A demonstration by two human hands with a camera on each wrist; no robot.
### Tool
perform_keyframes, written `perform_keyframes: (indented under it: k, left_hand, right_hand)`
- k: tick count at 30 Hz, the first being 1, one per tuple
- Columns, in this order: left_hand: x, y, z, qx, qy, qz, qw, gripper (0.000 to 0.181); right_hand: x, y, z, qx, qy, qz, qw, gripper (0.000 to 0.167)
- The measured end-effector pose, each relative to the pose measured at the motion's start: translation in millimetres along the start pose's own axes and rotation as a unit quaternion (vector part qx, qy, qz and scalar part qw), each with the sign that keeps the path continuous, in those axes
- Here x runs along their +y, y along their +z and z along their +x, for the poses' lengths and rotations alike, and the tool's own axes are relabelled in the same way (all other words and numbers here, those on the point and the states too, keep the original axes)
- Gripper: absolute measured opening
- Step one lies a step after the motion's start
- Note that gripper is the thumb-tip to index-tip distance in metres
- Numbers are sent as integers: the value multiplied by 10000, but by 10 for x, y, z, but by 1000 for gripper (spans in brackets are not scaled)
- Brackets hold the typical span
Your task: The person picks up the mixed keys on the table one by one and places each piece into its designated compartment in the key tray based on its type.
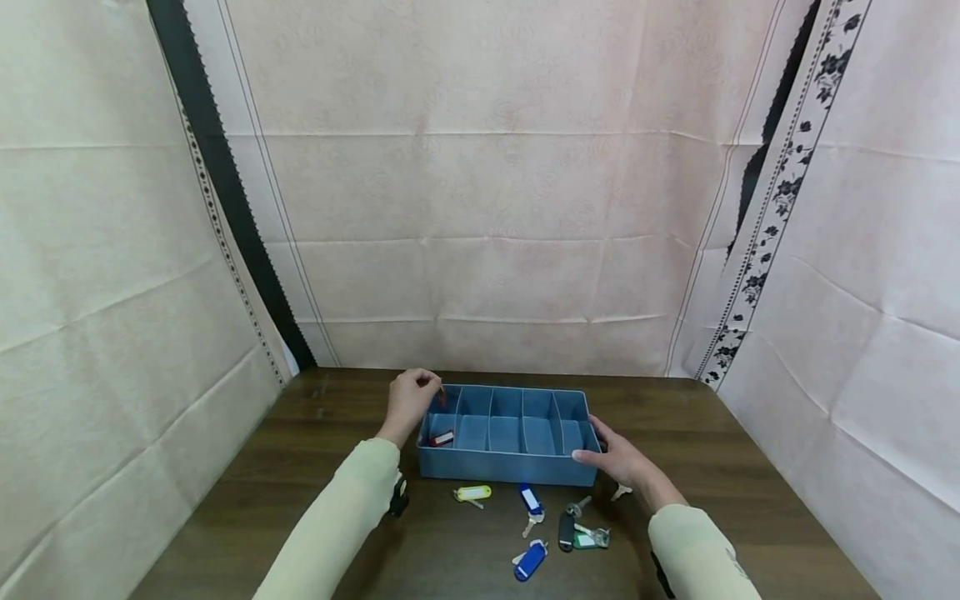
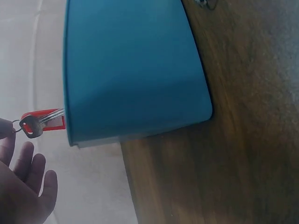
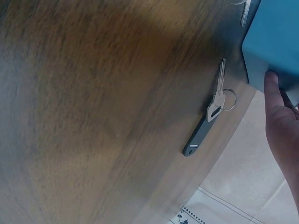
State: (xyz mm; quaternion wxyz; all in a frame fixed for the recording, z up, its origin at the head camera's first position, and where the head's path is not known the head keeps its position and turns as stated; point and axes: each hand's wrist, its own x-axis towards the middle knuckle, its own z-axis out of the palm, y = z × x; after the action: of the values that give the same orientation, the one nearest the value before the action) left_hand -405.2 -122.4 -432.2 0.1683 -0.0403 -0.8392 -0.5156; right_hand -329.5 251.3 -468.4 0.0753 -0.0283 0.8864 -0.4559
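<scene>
Red-tagged silver metal key (image 2: 33, 126) is hanging partly inside the blue rectangular plastic box (image 1: 506, 465)'s leftmost compartment (image 1: 440, 423), left hand (image 1: 409, 400) pinching its ring (image 2: 17, 121); right hand (image 1: 621, 458) is gripping the box's right end. Slipping fingers would be snagging it on the rim.

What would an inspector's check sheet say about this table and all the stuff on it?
Surface: brown table with wood grain.
Job's things: blue box, five compartments, red tag in the leftmost. In front lie a yellow-tag key, blue-tag key, second blue-tag key, black-tag key and green-tag key. Another black-tag key lies near the box's right end.
Clutter: nothing seen.
Grips: left grip pinches a red-tag key at the box's left end; right grip holds the right end.
Cables: nothing seen.
Surroundings: pale cloth on the far, left and right sides; dark gaps between sheets.
</scene>
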Motion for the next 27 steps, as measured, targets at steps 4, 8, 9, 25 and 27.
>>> perform_keyframes:
  k: [4, 8, 9, 25, 27]
  left_hand:
    - [-73, -6, 33, -98, 64, 139, 9998, 17]
    - [-110, -29, 46, -149, 129, 182, 9996, 21]
    - [-112, -37, 45, -159, 124, 198, 9996, 21]
    - [-85, -138, -15, -221, 129, 274, 9993, 23]
    - [-72, -144, -28, -226, 156, 247, 9993, 22]
  right_hand:
    - [-3, 8, 10, -18, -10, 19, 10000, 89]
    - [-11, 7, 13, -12, 0, 10, 10000, 89]
    - [-14, 6, 13, -8, 0, 11, 10000, 89]
    - [8, 4, 8, -9, -6, -7, 10000, 104]
    - [7, 4, 9, -8, -23, -14, 10000, 104]
